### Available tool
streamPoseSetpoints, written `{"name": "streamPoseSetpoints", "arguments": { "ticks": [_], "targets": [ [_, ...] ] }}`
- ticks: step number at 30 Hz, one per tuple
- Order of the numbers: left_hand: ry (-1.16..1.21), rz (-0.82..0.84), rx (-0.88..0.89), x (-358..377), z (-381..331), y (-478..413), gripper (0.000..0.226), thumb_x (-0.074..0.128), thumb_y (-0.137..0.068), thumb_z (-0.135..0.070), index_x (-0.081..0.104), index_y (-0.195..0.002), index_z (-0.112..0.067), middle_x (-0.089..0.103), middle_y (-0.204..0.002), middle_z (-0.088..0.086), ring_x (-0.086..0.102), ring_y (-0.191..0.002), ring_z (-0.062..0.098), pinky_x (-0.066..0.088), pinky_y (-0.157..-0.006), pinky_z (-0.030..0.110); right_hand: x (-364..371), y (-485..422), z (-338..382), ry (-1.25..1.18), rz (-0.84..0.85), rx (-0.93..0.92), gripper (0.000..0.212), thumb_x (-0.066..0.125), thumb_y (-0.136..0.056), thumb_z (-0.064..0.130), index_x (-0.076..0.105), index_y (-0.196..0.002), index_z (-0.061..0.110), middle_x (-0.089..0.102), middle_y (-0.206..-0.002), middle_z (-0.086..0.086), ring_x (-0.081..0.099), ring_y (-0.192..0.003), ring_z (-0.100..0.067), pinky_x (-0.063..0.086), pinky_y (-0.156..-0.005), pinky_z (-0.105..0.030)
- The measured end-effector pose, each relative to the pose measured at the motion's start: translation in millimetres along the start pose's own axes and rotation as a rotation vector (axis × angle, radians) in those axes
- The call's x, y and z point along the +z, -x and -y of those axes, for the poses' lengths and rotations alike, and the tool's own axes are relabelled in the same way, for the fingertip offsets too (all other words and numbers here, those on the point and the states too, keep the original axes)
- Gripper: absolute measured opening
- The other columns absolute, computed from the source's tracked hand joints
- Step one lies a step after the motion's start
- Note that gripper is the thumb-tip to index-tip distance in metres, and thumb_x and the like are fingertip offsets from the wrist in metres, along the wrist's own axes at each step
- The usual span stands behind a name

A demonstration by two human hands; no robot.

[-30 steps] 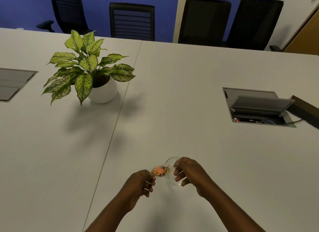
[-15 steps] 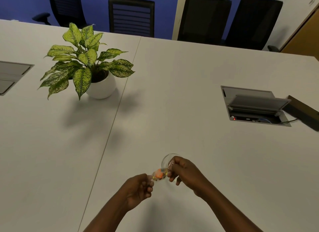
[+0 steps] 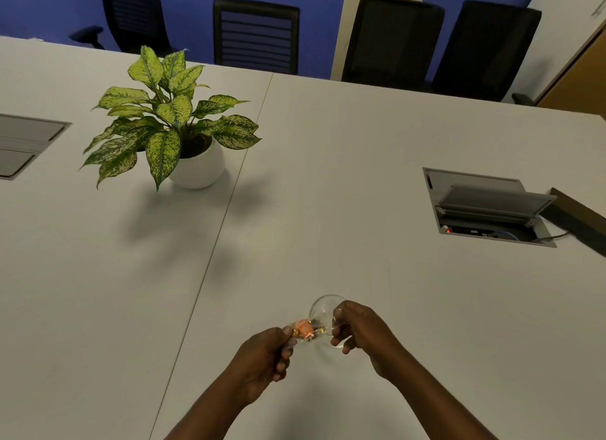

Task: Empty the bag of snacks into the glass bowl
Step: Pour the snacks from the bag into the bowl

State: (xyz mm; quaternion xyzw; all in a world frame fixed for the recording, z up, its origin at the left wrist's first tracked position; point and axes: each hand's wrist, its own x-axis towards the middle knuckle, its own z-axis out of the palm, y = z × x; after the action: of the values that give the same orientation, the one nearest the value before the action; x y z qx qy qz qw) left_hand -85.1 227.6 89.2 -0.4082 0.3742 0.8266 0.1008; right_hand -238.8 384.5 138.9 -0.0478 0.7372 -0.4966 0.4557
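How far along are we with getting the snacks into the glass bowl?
Early. Done: the snack bag is picked up and held just above the glass bowl. In hand: the left hand and right hand each pinch an end of the bag. Left: the orange snacks sit inside the bag; the bowl looks empty, so opening and tipping remain.
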Motion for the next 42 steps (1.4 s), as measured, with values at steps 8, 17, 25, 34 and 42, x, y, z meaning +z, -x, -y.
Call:
{"name": "streamPoseSetpoints", "arguments": {
  "ticks": [8, 17, 25, 34, 42],
  "targets": [
    [-0.188, -0.08, 0.121, 7, -7, 1, 0.021, 0.057, -0.099, -0.018, 0.062, -0.082, -0.006, 0.056, -0.06, 0.004, 0.044, -0.045, 0.016, 0.033, -0.042, 0.024, 2, -8, -13, -0.018, -0.051, 0.042, 0.036, 0.053, -0.104, 0.031, 0.057, -0.073, 0.012, 0.054, -0.056, 0.001, 0.054, -0.049, -0.014, 0.041, -0.047, -0.024],
    [-0.27, -0.098, 0.171, 13, -9, 6, 0.024, 0.051, -0.099, -0.011, 0.061, -0.078, -0.005, 0.056, -0.062, 0.007, 0.043, -0.046, 0.018, 0.033, -0.044, 0.025, -3, -12, -24, 0.039, -0.078, 0.038, 0.036, 0.053, -0.104, 0.033, 0.062, -0.074, 0.014, 0.058, -0.058, 0.003, 0.057, -0.051, -0.012, 0.042, -0.047, -0.023],
    [-0.317, -0.156, 0.244, 15, -18, 5, 0.026, 0.055, -0.097, -0.008, 0.067, -0.075, -0.006, 0.062, -0.064, 0.004, 0.053, -0.055, 0.017, 0.039, -0.048, 0.028, -6, -12, -23, 0.044, -0.081, 0.053, 0.034, 0.051, -0.104, 0.027, 0.064, -0.077, 0.012, 0.06, -0.062, 0.0, 0.056, -0.052, -0.012, 0.042, -0.048, -0.022],
    [-0.396, -0.195, 0.314, 23, -17, 3, 0.027, 0.052, -0.095, -0.003, 0.067, -0.072, -0.007, 0.064, -0.065, 0.003, 0.056, -0.059, 0.015, 0.044, -0.052, 0.028, -5, -13, -20, 0.031, -0.075, 0.069, 0.031, 0.051, -0.104, 0.026, 0.063, -0.079, 0.011, 0.06, -0.066, -0.002, 0.056, -0.055, -0.015, 0.041, -0.048, -0.023],
    [-0.404, -0.225, 0.322, 24, -21, 3, 0.029, 0.051, -0.096, -0.004, 0.065, -0.071, -0.005, 0.063, -0.064, 0.004, 0.056, -0.061, 0.018, 0.045, -0.052, 0.027, -5, -16, -20, 0.011, -0.066, 0.073, 0.031, 0.05, -0.105, 0.025, 0.062, -0.079, 0.011, 0.06, -0.068, -0.004, 0.055, -0.056, -0.016, 0.04, -0.048, -0.024]
  ]
}}
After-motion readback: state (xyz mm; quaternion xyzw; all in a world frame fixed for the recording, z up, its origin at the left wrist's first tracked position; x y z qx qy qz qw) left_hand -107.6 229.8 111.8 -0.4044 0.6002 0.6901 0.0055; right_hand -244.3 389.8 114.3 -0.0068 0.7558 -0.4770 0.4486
